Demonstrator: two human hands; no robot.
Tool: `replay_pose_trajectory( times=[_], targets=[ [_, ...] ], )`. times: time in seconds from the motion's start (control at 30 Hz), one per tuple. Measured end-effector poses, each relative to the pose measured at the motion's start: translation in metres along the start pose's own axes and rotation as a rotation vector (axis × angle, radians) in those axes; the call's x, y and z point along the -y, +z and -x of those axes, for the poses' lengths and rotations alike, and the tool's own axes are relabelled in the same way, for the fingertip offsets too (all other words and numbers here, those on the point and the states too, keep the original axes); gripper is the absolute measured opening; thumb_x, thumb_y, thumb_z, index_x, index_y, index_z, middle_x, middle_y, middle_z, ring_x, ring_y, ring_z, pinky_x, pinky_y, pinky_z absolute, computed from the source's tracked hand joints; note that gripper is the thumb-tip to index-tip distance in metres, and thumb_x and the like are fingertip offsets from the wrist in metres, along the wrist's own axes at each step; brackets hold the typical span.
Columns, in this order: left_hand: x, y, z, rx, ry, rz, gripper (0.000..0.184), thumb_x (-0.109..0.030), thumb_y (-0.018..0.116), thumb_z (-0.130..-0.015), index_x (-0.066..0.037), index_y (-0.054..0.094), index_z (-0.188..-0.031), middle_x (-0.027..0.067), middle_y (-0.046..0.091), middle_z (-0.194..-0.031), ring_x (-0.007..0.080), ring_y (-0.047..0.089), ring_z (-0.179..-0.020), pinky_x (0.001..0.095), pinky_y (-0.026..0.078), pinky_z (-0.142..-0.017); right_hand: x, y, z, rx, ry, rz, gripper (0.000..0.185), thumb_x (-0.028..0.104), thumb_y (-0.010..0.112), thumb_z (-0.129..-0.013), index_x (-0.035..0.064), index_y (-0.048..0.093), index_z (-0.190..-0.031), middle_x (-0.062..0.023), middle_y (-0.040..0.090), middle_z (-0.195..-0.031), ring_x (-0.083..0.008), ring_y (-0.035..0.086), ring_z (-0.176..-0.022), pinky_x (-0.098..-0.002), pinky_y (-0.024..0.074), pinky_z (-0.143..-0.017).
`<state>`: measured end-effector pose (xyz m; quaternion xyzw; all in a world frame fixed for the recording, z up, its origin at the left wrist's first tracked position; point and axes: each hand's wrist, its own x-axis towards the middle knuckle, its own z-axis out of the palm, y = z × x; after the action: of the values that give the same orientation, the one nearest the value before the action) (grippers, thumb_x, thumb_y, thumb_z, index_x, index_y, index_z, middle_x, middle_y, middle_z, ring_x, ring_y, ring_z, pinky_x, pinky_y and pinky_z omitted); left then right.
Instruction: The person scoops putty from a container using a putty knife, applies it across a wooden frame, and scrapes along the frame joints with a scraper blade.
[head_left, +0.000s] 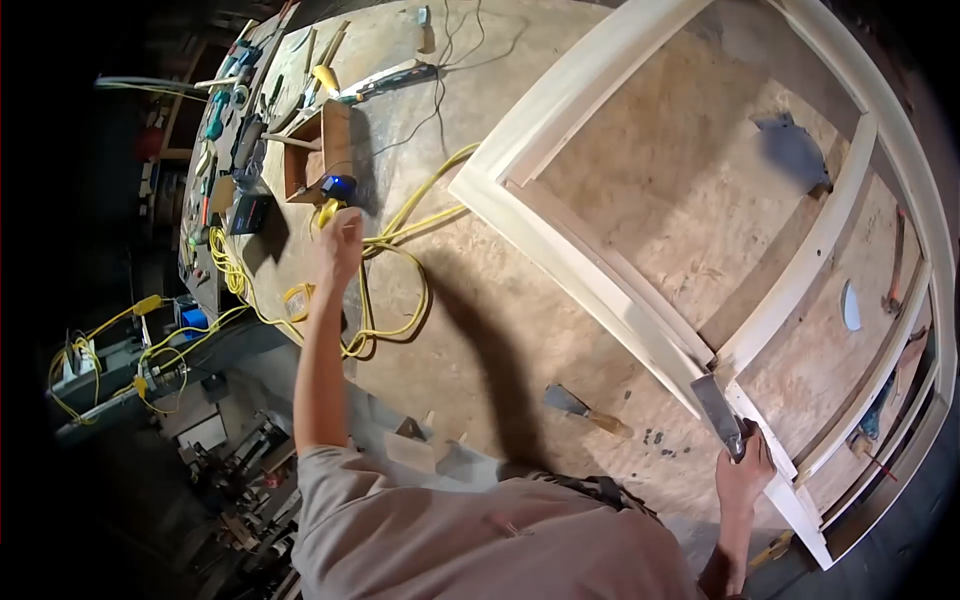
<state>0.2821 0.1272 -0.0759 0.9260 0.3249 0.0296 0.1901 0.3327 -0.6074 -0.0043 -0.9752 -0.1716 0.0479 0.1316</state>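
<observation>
My left hand [343, 240] is stretched out over the table, closed at a yellow-and-black object with a blue light [335, 192], perhaps a cord end. It is beside an open wooden box [335, 135]. Gripped in my right hand [748, 472] is a putty knife [716, 408], its wide metal blade lying over a joint of a pale wooden frame [610, 290]. That frame has curved rails and covers the right side of the table. Another scraper with a wooden handle [590, 412] lies on the tabletop between my arms.
Yellow cord [425, 290] loops across the worktable [470, 350] near my left arm. Assorted tools [215, 120] crowd the far left edge. A hammer [893, 285] lies within the frame's openings, by a white oval piece [850, 305]. A grey patch [793, 150] shows farther back.
</observation>
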Motion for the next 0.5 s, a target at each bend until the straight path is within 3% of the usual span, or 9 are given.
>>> replay_pose_trajectory(
  times=[0.07,0.13,0.2,0.27,0.33,0.4,0.47,0.5],
  targets=[
    [-0.081,0.006,0.023,0.072,-0.169,0.640,0.035,-0.022,0.062,-0.101,0.000,0.064,-0.128,0.0132,0.073,-0.116,0.0260,0.070,-0.107,0.0364,0.054,-0.093,0.007,-0.001,0.001,0.004,-0.014,-0.019,0.023,0.000,0.073,-0.077,-0.0037,0.062,-0.097,-0.0228,0.069,-0.118,-0.0434,0.069,-0.096,-0.0491,0.0566,-0.083],
    [-0.138,0.006,0.035,0.132,-0.141,0.822,0.046,-0.033,0.057,-0.106,0.003,0.060,-0.134,0.0113,0.069,-0.124,0.0198,0.068,-0.109,0.0349,0.052,-0.097,0.009,-0.009,0.000,0.079,0.022,-0.060,0.027,0.003,0.078,-0.075,-0.0051,0.063,-0.096,-0.0228,0.069,-0.118,-0.0430,0.069,-0.097,-0.0479,0.0566,-0.083],
    [-0.174,0.011,0.031,0.174,-0.118,0.872,0.048,-0.035,0.054,-0.107,0.004,0.058,-0.136,0.0144,0.067,-0.128,0.0198,0.066,-0.112,0.0338,0.050,-0.099,0.016,-0.027,-0.015,0.200,0.120,-0.150,0.031,0.005,0.081,-0.072,-0.0061,0.063,-0.095,-0.0227,0.069,-0.119,-0.0417,0.069,-0.098,-0.0464,0.0567,-0.083],
    [-0.197,0.015,0.018,0.192,-0.080,0.895,0.047,-0.034,0.053,-0.107,0.002,0.058,-0.136,0.0142,0.067,-0.128,0.0192,0.064,-0.113,0.0328,0.049,-0.099,0.014,-0.052,-0.047,0.427,0.416,-0.320,0.035,0.010,0.086,-0.070,-0.0075,0.062,-0.090,-0.0203,0.067,-0.099,-0.0357,0.067,-0.085,-0.0447,0.0521,-0.074],
    [-0.223,0.015,0.003,0.231,-0.073,0.827,0.045,-0.035,0.053,-0.107,0.001,0.062,-0.132,0.0095,0.068,-0.122,0.0142,0.061,-0.112,0.0277,0.046,-0.098,0.014,-0.072,-0.094,0.621,0.588,-0.097,0.035,0.010,0.083,-0.074,-0.0053,0.058,-0.094,-0.0170,0.061,-0.081,-0.0332,0.061,-0.071,-0.0432,0.0469,-0.065],
    [-0.229,0.025,-0.019,0.289,0.010,0.725,0.044,-0.035,0.055,-0.107,0.000,0.064,-0.131,0.0058,0.068,-0.118,0.0113,0.060,-0.110,0.0254,0.044,-0.096,0.034,-0.072,-0.128,0.317,0.239,-0.090,0.034,0.009,0.078,-0.079,-0.0009,0.053,-0.100,-0.0143,0.057,-0.070,-0.0311,0.056,-0.061,-0.0416,0.0432,-0.059],
    [-0.231,0.035,-0.037,0.364,-0.005,0.724,0.044,-0.035,0.059,-0.105,0.001,0.065,-0.129,0.0012,0.066,-0.115,0.0088,0.058,-0.107,0.0233,0.044,-0.093,0.061,-0.069,-0.175,0.504,0.280,-0.410,0.040,0.009,0.074,-0.085,0.0056,0.054,-0.120,-0.0165,0.060,-0.071,-0.0388,0.060,-0.065,-0.0440,0.0482,-0.063],
    [-0.236,0.039,-0.045,0.377,0.008,0.708,0.045,-0.035,0.060,-0.104,0.001,0.065,-0.130,0.0006,0.066,-0.115,0.0088,0.059,-0.106,0.0232,0.045,-0.092,0.058,-0.050,-0.183,0.474,0.210,-0.394,0.043,0.009,0.072,-0.087,0.0064,0.053,-0.125,-0.0172,0.062,-0.073,-0.0401,0.062,-0.067,-0.0444,0.0496,-0.066]
  ],
)
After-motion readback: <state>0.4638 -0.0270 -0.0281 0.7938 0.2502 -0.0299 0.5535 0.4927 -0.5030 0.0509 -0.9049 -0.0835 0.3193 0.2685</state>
